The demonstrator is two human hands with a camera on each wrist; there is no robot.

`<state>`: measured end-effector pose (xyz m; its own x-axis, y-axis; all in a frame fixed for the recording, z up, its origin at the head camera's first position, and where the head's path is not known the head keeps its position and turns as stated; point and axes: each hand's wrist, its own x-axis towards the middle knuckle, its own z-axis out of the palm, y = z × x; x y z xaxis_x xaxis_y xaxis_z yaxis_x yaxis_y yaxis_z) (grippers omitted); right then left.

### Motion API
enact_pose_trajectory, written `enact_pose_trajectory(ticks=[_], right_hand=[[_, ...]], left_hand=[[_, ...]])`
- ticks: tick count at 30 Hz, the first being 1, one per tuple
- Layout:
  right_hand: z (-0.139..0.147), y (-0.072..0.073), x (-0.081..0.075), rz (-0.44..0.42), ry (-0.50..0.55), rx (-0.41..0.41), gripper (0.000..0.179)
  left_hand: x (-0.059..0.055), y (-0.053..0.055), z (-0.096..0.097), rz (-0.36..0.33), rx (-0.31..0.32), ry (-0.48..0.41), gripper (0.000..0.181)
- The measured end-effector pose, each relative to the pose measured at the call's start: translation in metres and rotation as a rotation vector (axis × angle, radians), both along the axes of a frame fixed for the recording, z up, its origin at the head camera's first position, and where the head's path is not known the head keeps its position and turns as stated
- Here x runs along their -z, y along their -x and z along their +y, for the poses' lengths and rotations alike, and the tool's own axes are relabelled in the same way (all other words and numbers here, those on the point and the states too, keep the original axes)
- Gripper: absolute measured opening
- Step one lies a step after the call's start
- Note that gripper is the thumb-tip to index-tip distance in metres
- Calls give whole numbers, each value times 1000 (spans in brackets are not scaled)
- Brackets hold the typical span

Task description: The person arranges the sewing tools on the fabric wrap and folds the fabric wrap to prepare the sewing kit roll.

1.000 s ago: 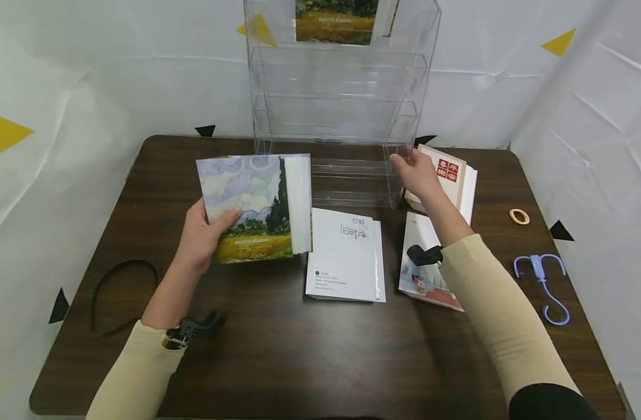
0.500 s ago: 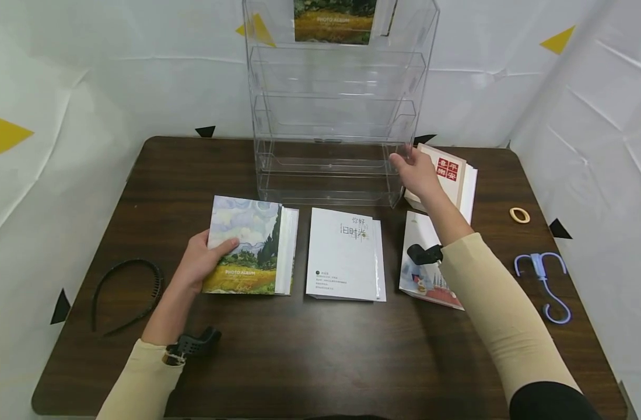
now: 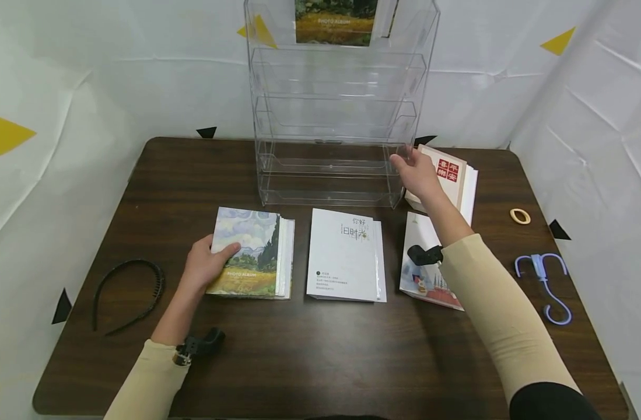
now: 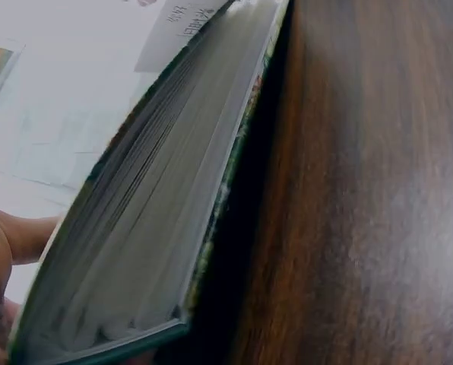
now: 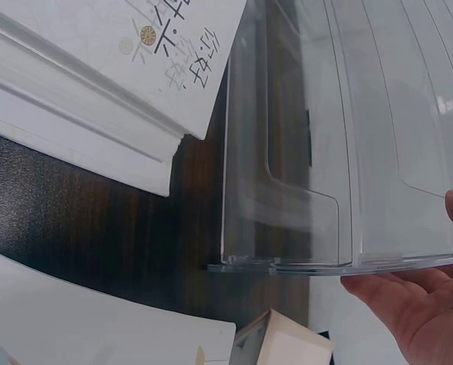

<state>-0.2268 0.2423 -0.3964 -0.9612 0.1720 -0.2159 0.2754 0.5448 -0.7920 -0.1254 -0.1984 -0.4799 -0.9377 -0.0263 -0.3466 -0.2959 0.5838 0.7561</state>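
My left hand grips the left edge of a photo album with a painted landscape cover, thumb on top. The left wrist view shows the album's page edges side-on, with a dark gap between its lower cover and the tabletop. My right hand holds the right side panel of a clear acrylic display rack. In the right wrist view, the thumb and fingers lie on opposite sides of that panel. A white album with Chinese lettering lies between the hands, in front of the rack.
Another landscape album stands in the rack's upper tier. By my right arm lie a beige album with red squares and an illustrated album. A wooden ring, a purple hook and a black headband are near the sides.
My left hand has lowered the landscape album toward the table, left of the white album, away from the rack's front. The right hand stays on the rack's side.
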Motion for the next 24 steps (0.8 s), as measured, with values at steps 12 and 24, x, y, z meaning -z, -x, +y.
enact_pose_trajectory(ticks=[12, 24], right_hand=[[1, 0, 2, 2, -2, -2, 71], [1, 1, 4, 14, 2, 2, 70]], left_hand=[[3, -2, -6, 75, 63, 197, 54], [-2, 0, -11, 34, 91, 157, 77]])
